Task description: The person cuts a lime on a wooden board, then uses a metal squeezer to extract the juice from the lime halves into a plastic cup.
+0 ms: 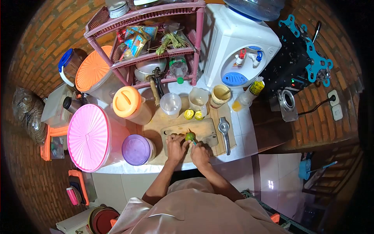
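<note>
My left hand [176,148] is closed with its fingertips pressed against a green lime [189,136] on the wooden cutting board [202,125]. From the other side my right hand [200,155] grips a small knife [194,142] with a teal handle; its blade lies at the lime, partly hidden by the fruit and fingers. Just beyond the board sit two pieces of citrus, a left one [189,114] and a right one [199,116], their yellow insides showing. A metal citrus squeezer [224,134] rests to the right of the board.
Behind the board stand a clear plastic cup [170,104], a measuring jug [198,99] and a tub [220,96] with a utensil inside. Large lidded containers, one pink-topped [89,137] and one purple-topped [136,149], line the left. A water dispenser [243,46] and pink rack [156,52] rise at the back.
</note>
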`<action>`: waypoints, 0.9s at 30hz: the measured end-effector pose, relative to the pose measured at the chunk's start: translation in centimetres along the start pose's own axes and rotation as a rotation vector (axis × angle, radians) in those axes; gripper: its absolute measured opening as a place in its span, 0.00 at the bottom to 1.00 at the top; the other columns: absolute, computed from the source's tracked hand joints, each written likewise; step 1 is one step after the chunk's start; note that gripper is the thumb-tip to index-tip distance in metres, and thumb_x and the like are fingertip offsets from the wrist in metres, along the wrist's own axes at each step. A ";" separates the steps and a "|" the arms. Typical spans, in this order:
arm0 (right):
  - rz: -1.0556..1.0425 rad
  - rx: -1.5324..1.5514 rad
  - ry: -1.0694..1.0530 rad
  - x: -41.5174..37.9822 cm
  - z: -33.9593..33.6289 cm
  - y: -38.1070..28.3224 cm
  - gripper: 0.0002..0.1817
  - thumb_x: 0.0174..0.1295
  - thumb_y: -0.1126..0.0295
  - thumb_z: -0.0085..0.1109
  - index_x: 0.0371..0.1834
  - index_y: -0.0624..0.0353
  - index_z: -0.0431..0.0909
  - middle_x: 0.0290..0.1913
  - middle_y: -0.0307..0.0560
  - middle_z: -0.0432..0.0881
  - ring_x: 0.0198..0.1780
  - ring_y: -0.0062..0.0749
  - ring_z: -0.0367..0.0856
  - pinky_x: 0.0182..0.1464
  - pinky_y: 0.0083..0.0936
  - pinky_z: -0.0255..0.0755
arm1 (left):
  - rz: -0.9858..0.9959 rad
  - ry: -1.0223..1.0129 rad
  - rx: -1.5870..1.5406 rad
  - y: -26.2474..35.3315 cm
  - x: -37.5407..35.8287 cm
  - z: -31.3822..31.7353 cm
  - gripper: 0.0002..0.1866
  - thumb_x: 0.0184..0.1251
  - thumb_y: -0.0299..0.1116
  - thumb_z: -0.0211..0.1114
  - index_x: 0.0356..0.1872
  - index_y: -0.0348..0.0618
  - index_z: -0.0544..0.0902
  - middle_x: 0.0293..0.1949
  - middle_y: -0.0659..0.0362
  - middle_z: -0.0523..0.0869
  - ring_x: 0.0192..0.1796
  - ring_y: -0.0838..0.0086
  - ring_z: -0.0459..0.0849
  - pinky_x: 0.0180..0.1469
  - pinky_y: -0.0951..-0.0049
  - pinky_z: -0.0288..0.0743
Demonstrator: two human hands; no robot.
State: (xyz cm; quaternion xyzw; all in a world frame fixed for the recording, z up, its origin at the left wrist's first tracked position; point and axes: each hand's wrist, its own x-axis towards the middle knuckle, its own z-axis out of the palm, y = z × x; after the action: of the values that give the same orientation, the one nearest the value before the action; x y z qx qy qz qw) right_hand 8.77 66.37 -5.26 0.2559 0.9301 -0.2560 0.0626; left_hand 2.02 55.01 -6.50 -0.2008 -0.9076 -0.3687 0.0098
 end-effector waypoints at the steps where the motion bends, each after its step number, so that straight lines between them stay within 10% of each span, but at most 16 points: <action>1: -0.004 0.007 -0.001 0.2 0.2 0.0 0.21 0.73 0.56 0.45 0.38 0.67 0.76 0.30 0.68 0.83 0.36 0.64 0.85 0.39 0.53 0.78 | 0.003 -0.002 -0.002 -0.1 0.2 0.0 0.18 0.56 0.41 0.72 0.45 0.42 0.88 0.42 0.55 0.88 0.49 0.58 0.75 0.53 0.58 0.65; 20: -0.090 -0.260 0.163 -1.0 3.6 2.3 0.20 0.69 0.56 0.53 0.37 0.67 0.77 0.28 0.62 0.84 0.32 0.58 0.86 0.37 0.48 0.80 | 0.008 0.066 -0.032 0.3 -2.1 1.2 0.21 0.60 0.42 0.69 0.50 0.42 0.81 0.46 0.50 0.83 0.52 0.52 0.75 0.55 0.55 0.64; 27: 0.005 -0.137 -0.071 -0.5 2.4 2.0 0.19 0.70 0.57 0.49 0.41 0.66 0.76 0.34 0.65 0.85 0.40 0.57 0.87 0.40 0.48 0.81 | -0.022 0.044 0.027 0.9 -2.2 0.7 0.22 0.60 0.40 0.70 0.52 0.40 0.78 0.47 0.46 0.81 0.53 0.52 0.75 0.56 0.55 0.64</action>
State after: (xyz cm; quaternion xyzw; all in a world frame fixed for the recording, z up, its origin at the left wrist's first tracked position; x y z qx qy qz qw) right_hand 10.14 66.42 -8.06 0.2439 0.9421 -0.2004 0.1135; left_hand 4.44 55.30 -6.72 -0.1826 -0.9142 -0.3607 0.0287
